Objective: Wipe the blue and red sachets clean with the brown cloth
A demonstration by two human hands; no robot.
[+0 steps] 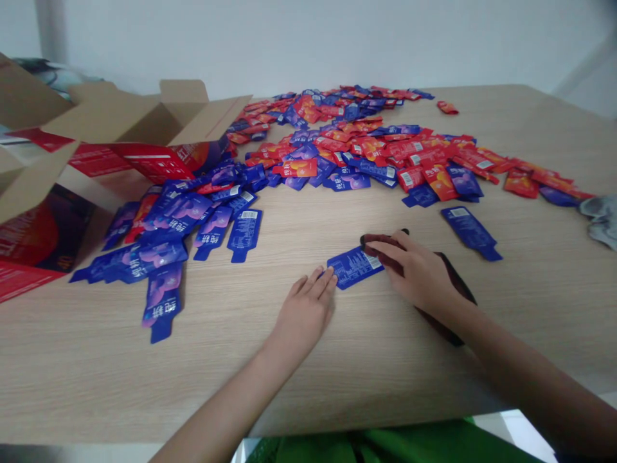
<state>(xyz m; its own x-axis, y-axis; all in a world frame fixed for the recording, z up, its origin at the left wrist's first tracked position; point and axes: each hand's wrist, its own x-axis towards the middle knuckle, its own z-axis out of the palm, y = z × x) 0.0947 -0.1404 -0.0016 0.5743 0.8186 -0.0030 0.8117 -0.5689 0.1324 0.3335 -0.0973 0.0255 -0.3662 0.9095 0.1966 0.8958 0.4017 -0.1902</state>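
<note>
A blue pouch (354, 267) with a white barcode and fine print lies flat on the table before me. My left hand (306, 305) rests low, its stretched fingertips touching the pouch's left end. My right hand (417, 267) is curled around a dark maroon-and-black object (446, 321), which passes under the palm and wrist; its kind I cannot make out. The front part of that object meets the pouch's right end beside the barcode. Another blue pouch (470, 231) lies face down beyond my right hand.
Red and blue pouches (337, 154) lie heaped across the back of the table (270, 386). A looser pile of blue pouches (166, 218) spreads at the left, beside open printed cardboard boxes (187, 122). A grey cloth-like thing (602, 215) sits at the right edge.
</note>
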